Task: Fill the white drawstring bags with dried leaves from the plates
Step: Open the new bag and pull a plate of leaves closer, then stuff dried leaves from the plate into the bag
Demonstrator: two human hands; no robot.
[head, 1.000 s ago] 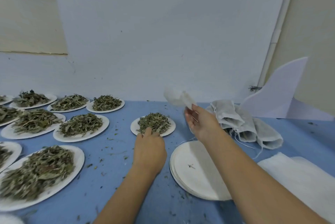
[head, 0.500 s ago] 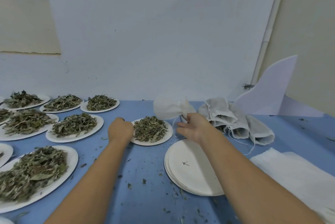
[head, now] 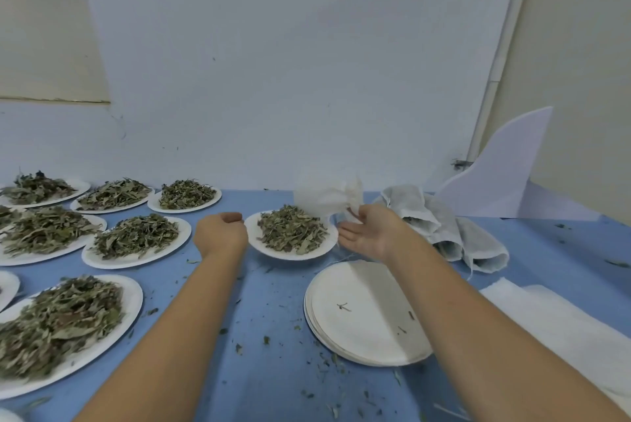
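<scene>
1. Nearest, at 8 o'clock on the blue worktop point(head: 273, 336), a large white paper plate point(head: 133, 298) carries a heap of dried green leaves point(head: 61, 322). At 4 o'clock lies a stack of empty white paper plates point(head: 365, 312), with a folded white cloth point(head: 563, 322) further right.
2. Leaf crumbs point(head: 239, 348) dot the worktop between the two forearms.
3. Toward 12 o'clock, a smaller white paper plate point(head: 293, 256) holds more leaves. The left hand point(head: 222, 234) sits at its 9 o'clock rim with fingers curled; I cannot tell whether it grips the rim.
4. At that plate's 3 o'clock, the right hand point(head: 368, 234), palm up, pinches the neck of a white drawstring bag point(head: 324, 198), held in the air above the plate's 1 o'clock edge.
5. Beyond, at 2 o'clock, a pile of greyish-white drawstring bags point(head: 444, 227) lies on the worktop.
6. At 10 o'clock, further white plates of leaves point(head: 184, 194) stand in rows up to the pale wall point(head: 307, 80).
</scene>
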